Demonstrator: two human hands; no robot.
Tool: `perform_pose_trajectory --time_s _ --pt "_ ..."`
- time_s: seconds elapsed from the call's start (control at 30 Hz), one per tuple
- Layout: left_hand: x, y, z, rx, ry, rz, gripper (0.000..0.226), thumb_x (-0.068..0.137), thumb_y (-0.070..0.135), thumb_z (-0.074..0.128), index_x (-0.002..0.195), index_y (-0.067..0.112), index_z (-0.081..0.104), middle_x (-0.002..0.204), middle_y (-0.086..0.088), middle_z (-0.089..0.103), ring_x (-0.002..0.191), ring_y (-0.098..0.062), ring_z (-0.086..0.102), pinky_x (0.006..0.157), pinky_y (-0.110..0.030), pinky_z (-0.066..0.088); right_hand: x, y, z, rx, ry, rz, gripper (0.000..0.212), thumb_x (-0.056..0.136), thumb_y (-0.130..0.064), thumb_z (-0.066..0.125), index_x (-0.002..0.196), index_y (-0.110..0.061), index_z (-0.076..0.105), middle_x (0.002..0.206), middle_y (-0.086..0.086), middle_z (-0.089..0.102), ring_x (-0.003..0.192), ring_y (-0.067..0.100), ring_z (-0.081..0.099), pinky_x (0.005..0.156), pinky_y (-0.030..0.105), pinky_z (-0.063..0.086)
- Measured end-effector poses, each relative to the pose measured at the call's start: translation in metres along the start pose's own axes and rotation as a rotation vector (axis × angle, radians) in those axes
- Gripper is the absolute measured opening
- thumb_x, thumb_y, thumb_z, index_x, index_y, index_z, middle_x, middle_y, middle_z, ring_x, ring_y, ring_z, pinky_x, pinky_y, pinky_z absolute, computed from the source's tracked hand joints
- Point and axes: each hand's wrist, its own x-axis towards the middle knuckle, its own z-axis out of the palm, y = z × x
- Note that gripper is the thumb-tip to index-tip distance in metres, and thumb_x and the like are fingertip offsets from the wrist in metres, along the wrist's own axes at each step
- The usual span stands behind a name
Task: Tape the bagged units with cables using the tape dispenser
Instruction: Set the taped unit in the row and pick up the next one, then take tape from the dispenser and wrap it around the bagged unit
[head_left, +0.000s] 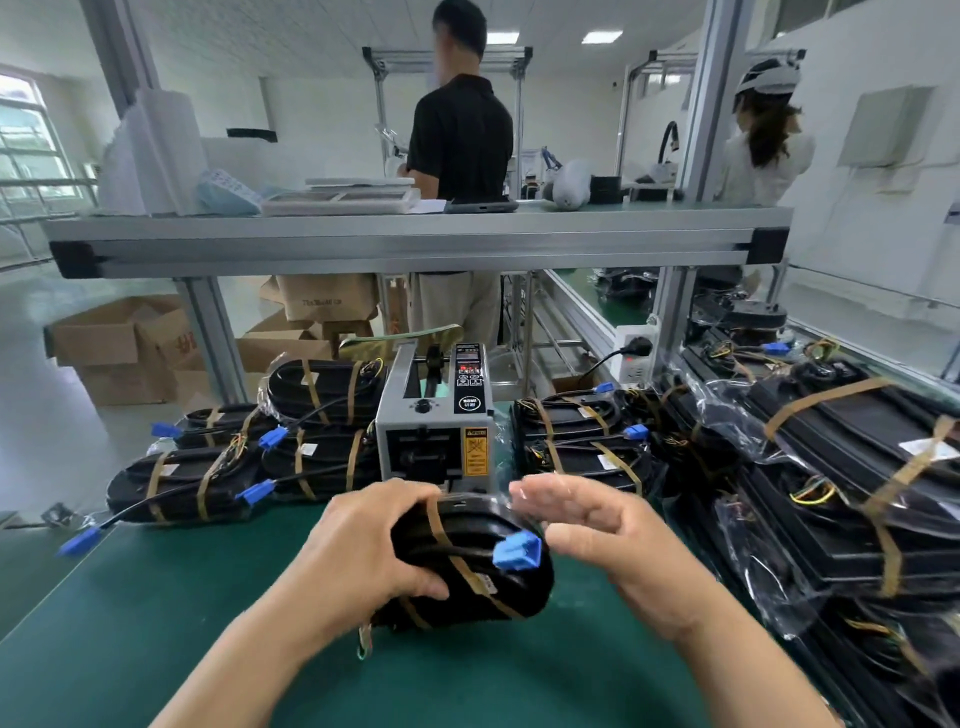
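A black bagged unit (467, 582) with a black cable and a blue connector (517, 552) lies on the green mat (130, 597) in front of me, with brown tape strips across it. My left hand (363, 545) grips its left end, fingers curled over the top and thumb underneath. My right hand (597, 525) hovers just right of the unit with fingers relaxed and spread, holding nothing. The grey tape dispenser (434, 426) stands directly behind the unit, its outlet facing me.
Taped units with blue connectors are stacked left (208, 467) and right (582, 441) of the dispenser. Larger bagged units (841, 493) pile along the right side. An aluminium shelf (415, 239) spans overhead. Two people stand beyond it. Cardboard boxes (119, 348) sit on the floor.
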Motion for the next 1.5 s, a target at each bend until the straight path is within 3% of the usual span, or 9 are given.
perform_pose_trajectory --time_s 0.2,0.37,0.7,0.83,0.93,1.07,1.27,1.4,1.5 --pt "0.008 0.013 0.004 0.282 -0.053 0.176 0.065 0.045 0.051 0.087 0.105 0.038 0.065 0.087 0.024 0.058 0.088 0.006 0.05 0.085 -0.019 0.034 0.022 -0.002 0.003 -0.216 -0.139 0.162 0.052 0.074 -0.029 0.078 0.123 -0.028 0.063 0.124 -0.013 0.07 0.119 -0.002 0.062 0.098 0.017 0.049" --pt "0.008 0.015 0.015 0.514 -0.08 0.149 0.076 0.058 0.062 0.079 0.126 0.042 0.051 0.111 0.026 0.05 0.114 -0.001 0.043 0.109 -0.025 0.017 0.014 0.017 0.01 -0.149 -0.095 0.182 0.031 0.084 -0.035 0.068 0.114 -0.034 0.074 0.115 -0.005 0.075 0.11 0.011 0.069 0.094 0.022 0.052" --pt "0.011 0.019 0.021 0.565 -0.148 0.13 0.091 0.059 0.061 0.08 0.14 0.043 0.043 0.13 0.026 0.043 0.135 0.001 0.023 0.119 -0.039 -0.003 -0.006 0.038 0.033 -0.141 0.274 0.093 0.042 0.108 -0.033 0.036 0.098 -0.045 0.075 0.099 -0.008 0.077 0.096 0.009 0.072 0.086 0.03 0.056" --pt "0.01 0.016 0.003 -0.108 -0.098 -0.043 0.062 0.059 0.06 0.081 0.117 0.051 0.063 0.122 0.041 0.052 0.126 0.017 0.039 0.11 -0.015 0.026 -0.009 0.038 0.039 -0.245 0.34 0.025 0.046 0.107 -0.025 0.039 0.092 -0.052 0.073 0.09 -0.016 0.076 0.086 0.0 0.07 0.073 0.011 0.05" --pt "0.028 0.012 -0.002 -0.638 0.244 -0.438 0.012 0.088 0.035 0.071 0.099 0.032 0.076 0.093 0.017 0.075 0.086 0.006 0.066 0.081 -0.016 0.047 -0.011 0.04 0.043 -0.286 0.442 -0.006 0.046 0.107 -0.022 0.038 0.086 -0.042 0.075 0.087 -0.019 0.074 0.085 -0.001 0.069 0.07 0.01 0.048" --pt "0.062 -0.004 0.015 -1.032 0.299 -0.871 0.015 0.095 0.018 0.065 0.09 0.007 0.073 0.075 -0.003 0.067 0.069 -0.015 0.05 0.075 -0.029 0.045 -0.011 0.039 0.048 -0.261 0.536 0.0 0.042 0.106 -0.023 0.038 0.085 -0.037 0.072 0.084 -0.022 0.072 0.082 -0.004 0.066 0.067 0.009 0.047" --pt "0.093 -0.013 0.026 -1.246 0.215 -1.01 0.014 0.1 0.014 0.056 0.091 0.005 0.06 0.072 -0.002 0.055 0.06 -0.013 0.043 0.056 -0.024 0.044 -0.012 0.041 0.052 -0.24 0.619 0.018 0.04 0.106 -0.023 0.038 0.088 -0.031 0.073 0.084 -0.022 0.072 0.081 -0.003 0.065 0.068 0.01 0.047" --pt "0.11 -0.015 0.032 -1.197 0.268 -1.007 0.026 0.1 0.01 0.055 0.075 0.005 0.056 0.049 0.0 0.057 0.059 -0.01 0.04 0.06 -0.023 0.038 -0.013 0.041 0.052 -0.256 0.638 0.029 0.039 0.106 -0.026 0.037 0.089 -0.033 0.072 0.084 -0.023 0.071 0.079 -0.002 0.065 0.065 0.014 0.047" --pt "0.116 -0.013 0.036 -1.177 0.328 -1.016 0.029 0.099 0.007 0.057 0.07 0.004 0.053 0.059 -0.004 0.054 0.059 -0.01 0.042 0.065 -0.021 0.041 -0.014 0.042 0.051 -0.259 0.659 0.031 0.039 0.107 -0.025 0.037 0.09 -0.034 0.07 0.085 -0.026 0.07 0.079 -0.002 0.065 0.064 0.014 0.048"
